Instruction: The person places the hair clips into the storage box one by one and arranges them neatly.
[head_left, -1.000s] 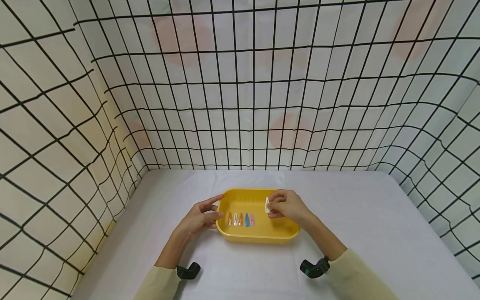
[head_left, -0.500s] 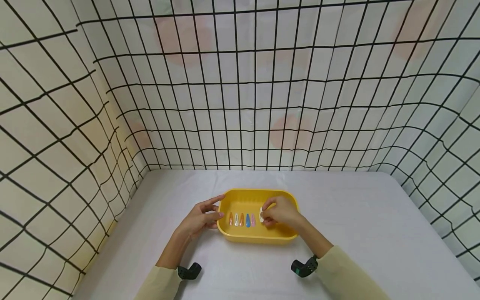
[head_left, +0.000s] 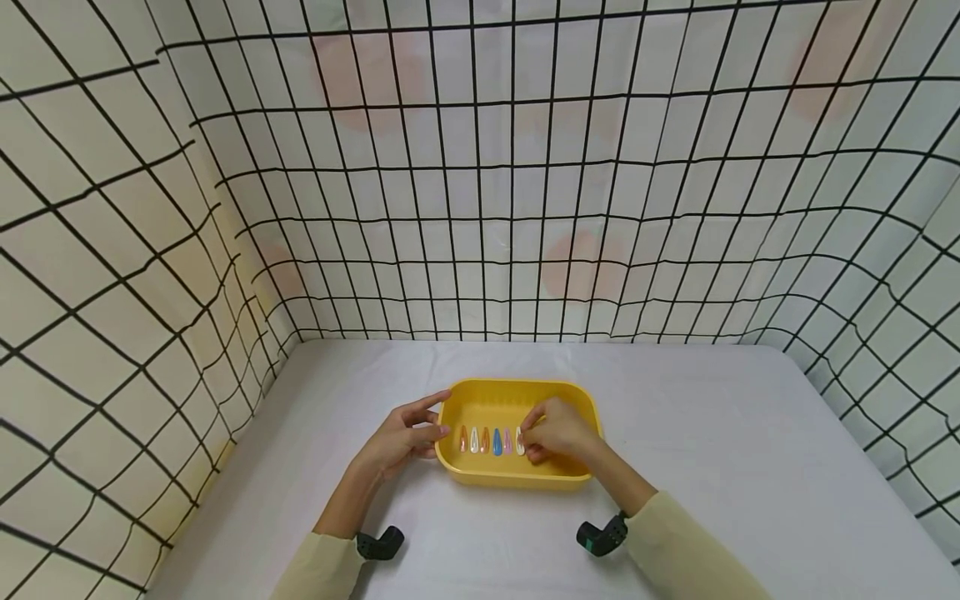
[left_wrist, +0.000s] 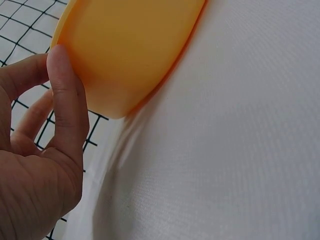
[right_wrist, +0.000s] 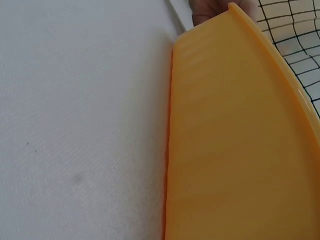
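A yellow tray [head_left: 517, 482] holds several snap hair clips side by side in a row: two orange ones, a white one, a blue clip [head_left: 497, 442] and a pink clip [head_left: 507, 441]. My left hand [head_left: 401, 437] holds the tray's left end, thumb at the rim, as the left wrist view also shows. Inside the tray, my right hand [head_left: 558, 432] pinches another white hair clip [head_left: 520, 442] at the row's right end, just beside the pink one. Part of that clip is hidden by the fingertips. The right wrist view shows the tray's outer wall [right_wrist: 235, 130], not the right hand's fingers.
The tray stands on a table with a white cloth [head_left: 712, 433]. A black wire grid [head_left: 510, 217] rises behind and at both sides, backed by pale fabric. Each wrist carries a small black camera.
My right hand has moved left and down with the white clip, from above the tray to the row's right end beside the pink clip. The left hand keeps its place on the tray.
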